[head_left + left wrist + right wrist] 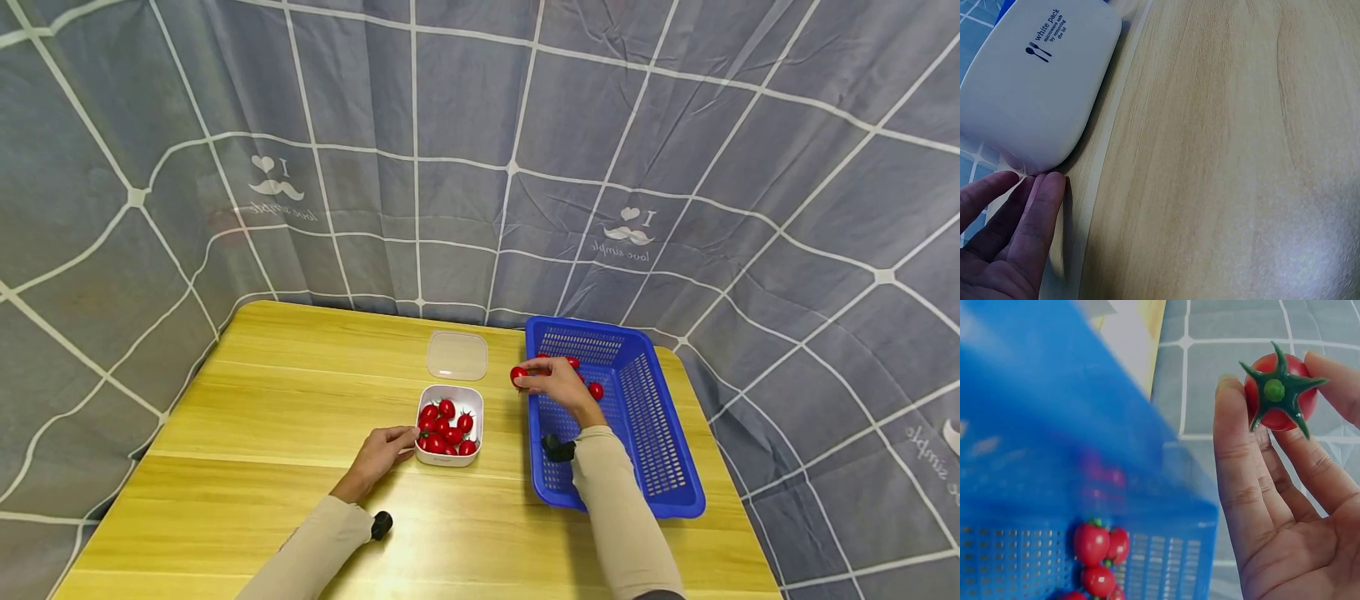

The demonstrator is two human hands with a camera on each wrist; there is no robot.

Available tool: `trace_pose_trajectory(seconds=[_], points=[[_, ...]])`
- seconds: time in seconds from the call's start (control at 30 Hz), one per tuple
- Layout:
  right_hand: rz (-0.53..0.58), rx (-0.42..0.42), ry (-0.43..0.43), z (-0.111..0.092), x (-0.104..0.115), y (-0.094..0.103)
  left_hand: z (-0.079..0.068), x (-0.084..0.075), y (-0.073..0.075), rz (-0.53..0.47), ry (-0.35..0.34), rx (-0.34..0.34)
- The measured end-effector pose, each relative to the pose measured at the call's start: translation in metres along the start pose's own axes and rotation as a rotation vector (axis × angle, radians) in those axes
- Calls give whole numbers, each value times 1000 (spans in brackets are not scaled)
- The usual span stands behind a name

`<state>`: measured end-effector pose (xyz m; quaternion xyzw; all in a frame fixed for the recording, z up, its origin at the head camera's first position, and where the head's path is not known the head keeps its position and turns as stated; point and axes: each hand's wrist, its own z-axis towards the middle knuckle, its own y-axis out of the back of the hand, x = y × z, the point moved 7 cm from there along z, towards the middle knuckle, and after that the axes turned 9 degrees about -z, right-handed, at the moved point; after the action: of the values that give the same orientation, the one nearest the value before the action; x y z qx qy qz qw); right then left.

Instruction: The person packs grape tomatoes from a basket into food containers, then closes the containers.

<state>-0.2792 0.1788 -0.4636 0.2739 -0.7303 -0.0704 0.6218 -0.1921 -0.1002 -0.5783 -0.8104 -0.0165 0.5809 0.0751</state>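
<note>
A white square container (476, 417) of red cherry tomatoes with green stems stands mid-table. My left hand (382, 450) is at its left side; in the left wrist view its fairly straight fingers touch the outside of the container's wall (1054, 94). My right hand (558, 385) is raised over the left rim of the blue basket (637, 492). It pinches one cherry tomato (1282, 394) between thumb and fingertips, the stem end facing the wrist camera. More cherry tomatoes (1092, 545) lie in the basket, some hidden by the right hand.
A clear lid (457, 356) lies flat on the wooden table (300, 383) behind the container. The basket takes up the table's right side. A grey curtain (465, 100) with white lines hangs around the table's back and sides.
</note>
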Motion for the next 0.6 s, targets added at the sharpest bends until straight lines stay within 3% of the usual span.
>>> trace_pose_trajectory(seconds=[0.17,0.4,0.6], points=[[-10,48,22,5,8,-15,0,0,0,7,4,22],[-37,154,47,12,18,-40,-4,-8,-2,25,-60,73],[-53,233,-11,17,22,-64,-2,-3,-1,13,2,26]])
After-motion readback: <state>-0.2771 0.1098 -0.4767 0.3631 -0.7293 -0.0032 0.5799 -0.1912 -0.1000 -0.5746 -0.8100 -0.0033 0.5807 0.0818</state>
